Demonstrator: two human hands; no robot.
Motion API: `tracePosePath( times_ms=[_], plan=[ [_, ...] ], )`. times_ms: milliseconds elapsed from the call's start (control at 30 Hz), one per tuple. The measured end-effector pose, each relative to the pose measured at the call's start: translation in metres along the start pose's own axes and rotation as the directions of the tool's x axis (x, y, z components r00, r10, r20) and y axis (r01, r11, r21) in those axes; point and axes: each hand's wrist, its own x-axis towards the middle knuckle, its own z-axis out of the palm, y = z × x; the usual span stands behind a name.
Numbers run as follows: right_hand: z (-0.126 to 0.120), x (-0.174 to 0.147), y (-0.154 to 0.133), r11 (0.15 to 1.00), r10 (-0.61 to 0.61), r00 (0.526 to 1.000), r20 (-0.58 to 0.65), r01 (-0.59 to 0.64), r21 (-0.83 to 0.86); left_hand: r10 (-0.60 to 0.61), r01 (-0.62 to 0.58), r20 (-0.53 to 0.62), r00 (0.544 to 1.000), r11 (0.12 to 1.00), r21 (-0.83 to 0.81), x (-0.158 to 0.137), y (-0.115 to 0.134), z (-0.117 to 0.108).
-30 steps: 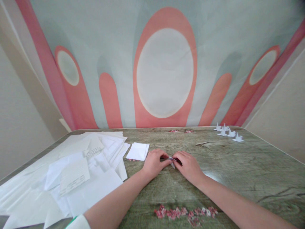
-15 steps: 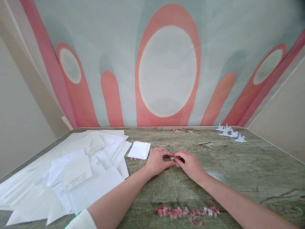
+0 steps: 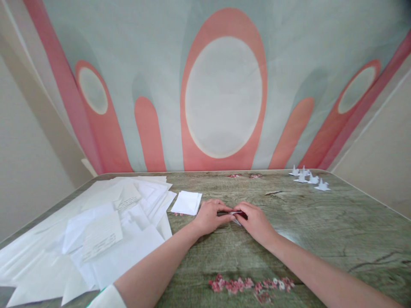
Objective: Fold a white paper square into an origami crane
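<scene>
Folded paper, one small white piece: over the bench, between left hand and right hand, both pinching it. Judged very light, thin, springy at folds, easily creased or torn; best held lightly by its edges.

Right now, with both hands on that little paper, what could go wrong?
The little paper could slip or crumple, since the left hand and right hand pinch it and hide part of it. The left arm might nudge the loose sheets, which overlap untidily beside it.
</scene>
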Motion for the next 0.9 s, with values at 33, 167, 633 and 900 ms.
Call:
tracePosePath(
  times_ms=[33, 167, 633, 900],
  plan=[
    [0.0, 0.0, 0.0, 1.0, 0.001, 1.0, 0.0, -0.001, 0.011, -0.009, 0.009, -0.001, 1.0, 1.0, 0.005, 0.0, 0.001, 0.0],
    [-0.001, -0.001, 0.0, 0.999, 0.006, 1.0, -0.002, -0.006, 0.049, -0.022, 0.023, -0.026, 0.999, 0.999, 0.024, 0.001, 0.0, 0.003],
    [-0.004, -0.008, -0.004, 0.993, 0.052, 0.996, 0.073, -0.059, 0.105, -0.064, 0.072, -0.123, 0.99, 0.995, 0.062, 0.002, 0.004, 0.009],
    [-0.004, -0.011, -0.003, 0.988, 0.068, 0.996, 0.056, -0.075, 0.133, -0.061, 0.074, -0.141, 0.988, 0.993, 0.09, 0.0, 0.004, 0.011]
  ],
)
